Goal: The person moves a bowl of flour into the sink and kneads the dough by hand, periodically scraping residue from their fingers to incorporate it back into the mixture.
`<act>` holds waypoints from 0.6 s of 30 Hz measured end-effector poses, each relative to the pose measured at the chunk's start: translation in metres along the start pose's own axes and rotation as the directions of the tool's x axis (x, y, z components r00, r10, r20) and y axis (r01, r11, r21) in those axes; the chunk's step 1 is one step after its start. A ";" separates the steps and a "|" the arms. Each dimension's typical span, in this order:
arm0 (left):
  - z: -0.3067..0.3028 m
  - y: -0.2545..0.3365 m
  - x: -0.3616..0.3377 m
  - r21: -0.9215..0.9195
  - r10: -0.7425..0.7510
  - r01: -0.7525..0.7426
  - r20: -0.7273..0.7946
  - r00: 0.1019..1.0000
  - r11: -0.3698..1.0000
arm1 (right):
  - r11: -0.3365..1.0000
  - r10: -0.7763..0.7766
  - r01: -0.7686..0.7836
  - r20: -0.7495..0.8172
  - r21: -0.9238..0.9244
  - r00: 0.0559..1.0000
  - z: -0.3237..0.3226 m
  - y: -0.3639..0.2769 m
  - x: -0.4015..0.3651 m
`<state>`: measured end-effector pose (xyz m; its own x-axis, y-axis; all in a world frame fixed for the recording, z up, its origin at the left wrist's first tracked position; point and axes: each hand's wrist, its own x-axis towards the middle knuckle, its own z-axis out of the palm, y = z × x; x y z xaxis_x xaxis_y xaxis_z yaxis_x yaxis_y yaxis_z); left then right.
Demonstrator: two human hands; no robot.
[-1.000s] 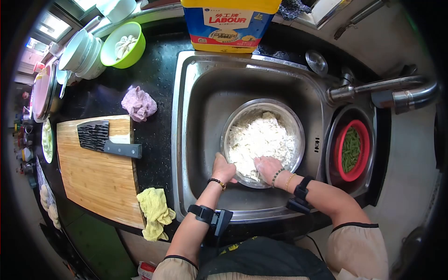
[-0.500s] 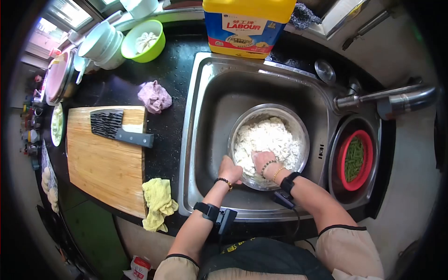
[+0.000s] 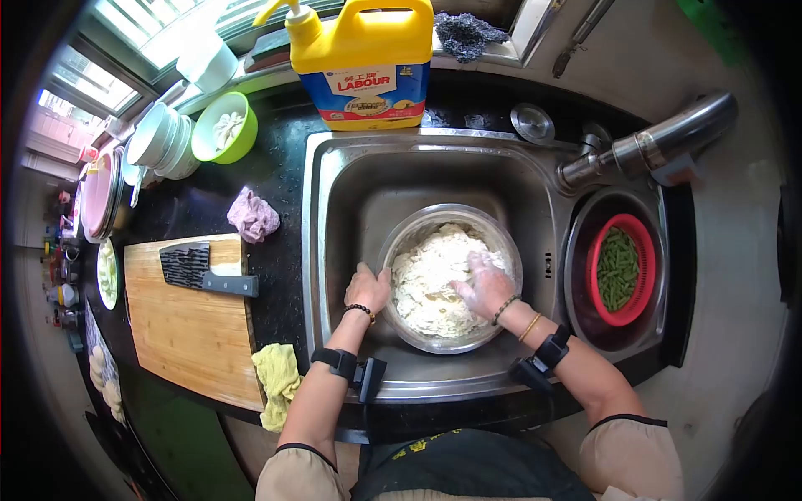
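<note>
A round metal mixing bowl (image 3: 389, 317) stands in the sink, holding a shaggy mass of white, floury dough (image 3: 439, 280). My left hand (image 3: 368, 288) grips the bowl's left side, its thumb against the rim. Inside the bowl, at the right of the dough, is my right hand (image 3: 489, 288), coated with flour. Its fingers are spread apart and touch the dough; nothing is clasped in them.
The steel sink (image 3: 316, 250) surrounds the bowl. A cutting board (image 3: 188, 342) with a cleaver (image 3: 209, 271) lies left. Behind stands a yellow detergent jug (image 3: 363, 83). A faucet (image 3: 643, 146) and a red basket (image 3: 595, 271) of green beans are right.
My left hand has moved up along the bowl's left side. My right hand has shifted toward the right of the dough, its fingers spreading. The camera view has shifted.
</note>
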<state>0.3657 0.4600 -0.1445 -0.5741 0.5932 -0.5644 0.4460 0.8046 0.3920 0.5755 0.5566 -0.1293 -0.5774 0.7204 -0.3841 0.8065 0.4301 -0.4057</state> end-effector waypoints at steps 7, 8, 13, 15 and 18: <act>0.010 0.001 0.006 -0.062 -0.036 0.047 0.166 0.986 0.997 | 0.819 0.296 -0.393 0.278 0.419 0.914 0.019 0.064 0.050; 0.010 0.001 0.006 -0.067 -0.026 0.037 0.150 0.988 0.997 | 0.760 0.249 -0.385 0.312 0.525 0.917 0.024 0.070 0.058; 0.011 0.002 0.005 -0.111 -0.033 0.050 0.150 0.988 0.993 | 0.726 0.224 -0.413 0.378 0.550 0.898 0.039 0.068 0.085; 0.011 0.003 0.004 -0.127 -0.047 0.066 0.149 0.988 0.990 | 0.808 0.184 -0.319 0.302 0.495 0.935 0.041 0.057 0.096; 0.009 0.005 0.005 -0.136 -0.061 0.083 0.160 0.985 0.987 | 0.842 0.043 -0.239 0.382 0.483 0.923 0.038 0.035 0.109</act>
<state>0.3714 0.4667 -0.1520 -0.4826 0.5311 -0.6964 0.2990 0.8473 0.4390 0.5360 0.6297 -0.2167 -0.5473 0.4752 -0.6890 0.7558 -0.0730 -0.6507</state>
